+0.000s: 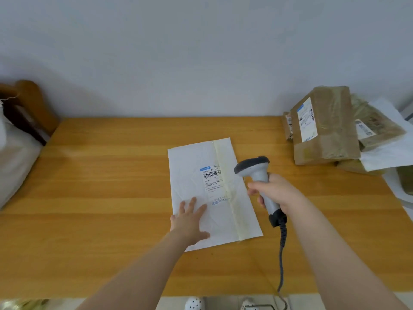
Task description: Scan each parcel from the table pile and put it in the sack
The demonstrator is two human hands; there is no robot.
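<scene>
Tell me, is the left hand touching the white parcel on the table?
Touching. The head view shows the left hand lying flat on the white parcel, fingers spread over its near left part, with no gap visible.

Your flat white plastic mailer parcel (214, 193) lies label-up. The grey corded barcode scanner (257, 175), in your right hand (277, 193), hangs beside its right edge. Brown paper-wrapped parcels (324, 130) sit piled far right.

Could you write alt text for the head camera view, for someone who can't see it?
A person's right hand grips a grey barcode scanner beside a white parcel on a wooden table, while the left hand rests flat on it. Brown parcels are piled at the table's right.
</scene>
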